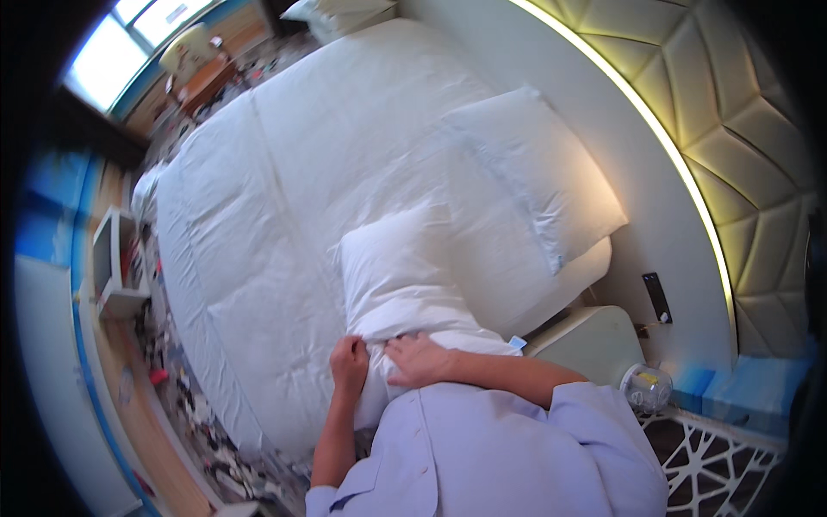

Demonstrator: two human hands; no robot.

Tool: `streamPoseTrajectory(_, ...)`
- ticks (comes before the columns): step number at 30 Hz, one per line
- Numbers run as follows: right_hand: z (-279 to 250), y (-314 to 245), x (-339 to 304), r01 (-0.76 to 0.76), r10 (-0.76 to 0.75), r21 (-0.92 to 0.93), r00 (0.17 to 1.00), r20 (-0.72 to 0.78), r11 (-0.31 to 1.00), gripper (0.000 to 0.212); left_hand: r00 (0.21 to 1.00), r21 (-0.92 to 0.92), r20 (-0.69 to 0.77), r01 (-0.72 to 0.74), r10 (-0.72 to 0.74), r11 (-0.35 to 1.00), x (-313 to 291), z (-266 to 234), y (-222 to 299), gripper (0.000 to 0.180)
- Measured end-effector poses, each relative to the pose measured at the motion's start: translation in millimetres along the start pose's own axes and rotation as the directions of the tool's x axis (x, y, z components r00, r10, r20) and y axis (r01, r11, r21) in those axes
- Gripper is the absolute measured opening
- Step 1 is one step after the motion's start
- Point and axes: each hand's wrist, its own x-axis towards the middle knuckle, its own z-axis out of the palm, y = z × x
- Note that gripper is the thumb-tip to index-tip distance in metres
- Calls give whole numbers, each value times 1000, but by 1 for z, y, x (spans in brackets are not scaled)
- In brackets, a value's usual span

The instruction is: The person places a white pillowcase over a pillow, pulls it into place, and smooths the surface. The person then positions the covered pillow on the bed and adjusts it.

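Left hand (349,369) and right hand (419,360) at a white pillow (398,258)

The left hand is curled at the near part of the pillow; whether it pinches the cloth I cannot tell. The right lies flat, fingers spread, on the white cloth. The pillow rests on the near side of the bed (284,189), plump and smooth at its far end, creased and bunched by the hands. Beyond lies a second pillow (551,164), wrinkled along one edge.

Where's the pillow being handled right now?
Head view, near centre: the white pillow lies on the bed, with the left hand and right hand at its near part.
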Motion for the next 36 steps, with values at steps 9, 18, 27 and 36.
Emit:
streamPoseTrajectory(9,-28,-20,1,-88,81,18,972,222,996,77,851,-138,356,457,-387,879,2,-28,12,18)
streamPoseTrajectory(18,-17,-5,0,-64,63,84,998,16,994,58,884,220,465,-57,-53,974,19,-6,36,32)
streamPoseTrajectory(27,-31,-14,-25,-67,77,187,996,-49,980,45,696,-15,718,42,-18,999,38,-15,48,36)
streamPoseTrajectory(36,-30,-9,-29,-124,154,264,983,-96,956,40,670,53,727,-273,150,960,41,-2,55,20)
